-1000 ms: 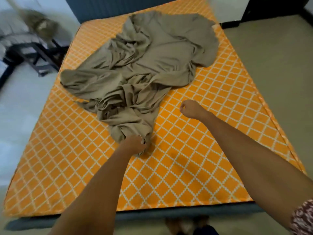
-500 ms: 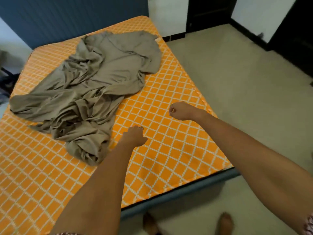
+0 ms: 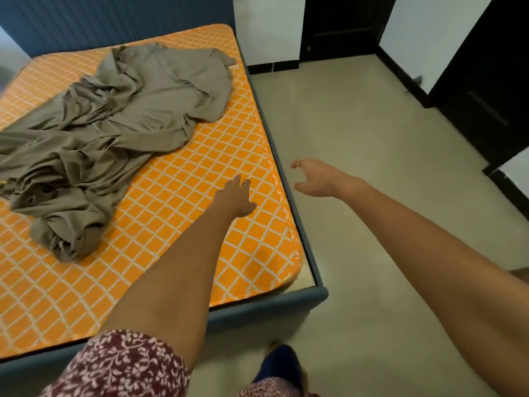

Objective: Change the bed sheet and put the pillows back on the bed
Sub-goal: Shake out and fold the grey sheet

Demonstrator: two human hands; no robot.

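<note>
**bedfixer:** so what are the hands doing here? grabbing anything?

**lurker42:** nope, both are holding nothing. The left hand (image 3: 236, 196) is reaching out in the middle of the frame, over the orange mattress (image 3: 177, 213), fingers mostly straight and close together, thumb sticking out to the side. Can't tell if it's actually touching the mattress or just hanging above it. The right hand (image 3: 316, 179) is sitting just right of the mattress edge, over the floor (image 3: 357, 138), fingers loosely curled with a clear gap between thumb and fingers, nothing in that gap.

**bedfixer:** and the sheet?

**lurker42:** one grey-brown sheet (image 3: 114, 130), lying crumpled in a heap across the left and upper left of the frame, on top of the mattress. It's well apart from both hands.

**bedfixer:** counts?

**lurker42:** two hands, one sheet, one mattress with a white diamond pattern, sitting on one blue-grey bed frame (image 3: 312, 293). I'm seeing a ring on each hand. A dark red flowery sleeve (image 3: 123, 365) is showing at the bottom of the frame, and two dark doors, one at the top (image 3: 340, 27) and one at the upper right (image 3: 486, 90).
</note>
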